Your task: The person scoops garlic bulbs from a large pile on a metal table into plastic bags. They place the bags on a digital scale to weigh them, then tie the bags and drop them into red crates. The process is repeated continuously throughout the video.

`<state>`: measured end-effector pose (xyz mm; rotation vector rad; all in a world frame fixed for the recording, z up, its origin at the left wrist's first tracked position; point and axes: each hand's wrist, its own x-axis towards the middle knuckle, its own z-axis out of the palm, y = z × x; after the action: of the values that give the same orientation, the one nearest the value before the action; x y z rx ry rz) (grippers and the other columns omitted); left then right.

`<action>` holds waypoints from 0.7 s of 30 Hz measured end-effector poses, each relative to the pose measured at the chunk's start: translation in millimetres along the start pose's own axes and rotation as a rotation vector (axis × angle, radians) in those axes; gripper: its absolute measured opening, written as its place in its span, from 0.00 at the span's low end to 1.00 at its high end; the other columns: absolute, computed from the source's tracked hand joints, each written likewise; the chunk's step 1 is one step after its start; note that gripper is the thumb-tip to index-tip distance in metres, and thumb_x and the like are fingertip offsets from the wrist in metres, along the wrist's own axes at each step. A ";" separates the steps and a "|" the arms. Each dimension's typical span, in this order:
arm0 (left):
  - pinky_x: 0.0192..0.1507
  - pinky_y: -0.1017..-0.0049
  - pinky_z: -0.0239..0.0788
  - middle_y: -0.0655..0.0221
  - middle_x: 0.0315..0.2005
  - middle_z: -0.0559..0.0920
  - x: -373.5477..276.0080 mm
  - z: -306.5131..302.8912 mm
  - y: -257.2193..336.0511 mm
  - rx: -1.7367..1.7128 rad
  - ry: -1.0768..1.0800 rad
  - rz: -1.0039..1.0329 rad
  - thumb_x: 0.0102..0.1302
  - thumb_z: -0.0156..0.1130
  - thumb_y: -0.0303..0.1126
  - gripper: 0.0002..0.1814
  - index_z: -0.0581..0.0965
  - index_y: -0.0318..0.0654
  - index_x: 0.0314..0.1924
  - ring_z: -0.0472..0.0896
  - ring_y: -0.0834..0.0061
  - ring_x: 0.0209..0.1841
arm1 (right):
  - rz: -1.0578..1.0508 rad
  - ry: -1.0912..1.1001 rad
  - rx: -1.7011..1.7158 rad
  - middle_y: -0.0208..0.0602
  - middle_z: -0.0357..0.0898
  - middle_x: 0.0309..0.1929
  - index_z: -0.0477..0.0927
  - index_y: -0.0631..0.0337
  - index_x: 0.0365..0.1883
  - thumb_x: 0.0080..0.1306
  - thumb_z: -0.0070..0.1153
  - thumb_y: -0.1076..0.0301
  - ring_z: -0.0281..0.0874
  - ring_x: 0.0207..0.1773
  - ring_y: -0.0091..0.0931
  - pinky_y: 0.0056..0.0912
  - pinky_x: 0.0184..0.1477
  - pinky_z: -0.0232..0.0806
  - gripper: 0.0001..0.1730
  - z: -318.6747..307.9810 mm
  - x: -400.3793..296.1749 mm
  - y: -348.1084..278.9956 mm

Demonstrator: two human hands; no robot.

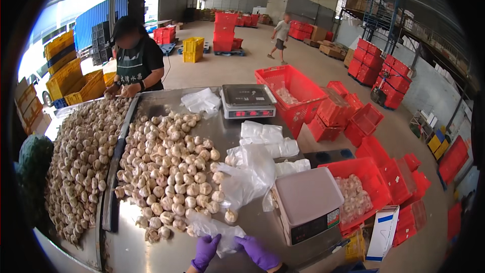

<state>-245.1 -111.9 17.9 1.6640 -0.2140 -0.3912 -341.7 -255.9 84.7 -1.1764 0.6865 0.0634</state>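
Observation:
Both my hands wear purple gloves at the near edge of a steel table (pixel 129 248). A clear plastic bag (pixel 223 235) is stretched between them. My left hand (pixel 206 250) pinches its left side, and my right hand (pixel 257 251) grips its right side. What the bag holds, if anything, is hard to see. Just beyond it spreads a heap of garlic bulbs (pixel 174 170), with one loose garlic bulb (pixel 231 216) apart on the right. Another loose plastic bag (pixel 246 174) lies crumpled past my hands. A digital scale (pixel 308 197) stands to the right of my right hand.
A metal divider (pixel 113 182) separates a second garlic heap (pixel 83 159) on the left. Rolled bags (pixel 267 138) and another scale (pixel 248 100) sit farther back. Red crates (pixel 369 182) with bagged garlic stand at the right. A co-worker (pixel 134 60) handles garlic across the table; another person (pixel 281 36) walks behind.

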 end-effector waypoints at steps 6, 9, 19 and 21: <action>0.24 0.61 0.64 0.54 0.14 0.73 0.1 15.7 23.9 0.697 -0.186 0.073 0.55 0.54 0.52 0.24 0.75 0.38 0.16 0.74 0.54 0.20 | -0.029 0.284 -0.346 0.29 0.72 0.18 0.77 0.61 0.22 0.63 0.47 0.48 0.66 0.20 0.21 0.26 0.27 0.61 0.24 -41.7 56.5 70.8; 0.24 0.61 0.64 0.56 0.14 0.74 2.8 7.0 15.7 0.725 -0.188 0.030 0.56 0.52 0.53 0.24 0.76 0.39 0.17 0.74 0.54 0.20 | -0.103 0.331 -0.523 0.32 0.70 0.13 0.74 0.61 0.16 0.62 0.43 0.42 0.65 0.18 0.24 0.33 0.24 0.59 0.30 -26.8 50.4 53.3; 0.20 0.64 0.62 0.56 0.07 0.70 1.0 4.7 26.3 0.466 -0.249 -0.047 0.52 0.58 0.51 0.27 0.73 0.32 0.10 0.71 0.58 0.12 | 0.024 0.138 -0.271 0.29 0.75 0.21 0.77 0.61 0.24 0.61 0.51 0.52 0.68 0.23 0.16 0.20 0.26 0.61 0.19 -54.5 42.3 43.8; 0.24 0.72 0.64 0.61 0.15 0.75 -0.7 6.3 42.6 0.454 -0.249 -0.091 0.53 0.61 0.41 0.17 0.75 0.32 0.20 0.73 0.70 0.20 | -0.041 0.103 -0.209 0.28 0.76 0.25 0.77 0.60 0.28 0.60 0.54 0.55 0.67 0.24 0.15 0.18 0.26 0.61 0.16 -59.2 30.5 33.5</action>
<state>-244.4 -123.2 59.4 2.0739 -0.4385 -0.6558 -357.7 -302.5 28.7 -1.4013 0.7598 0.0406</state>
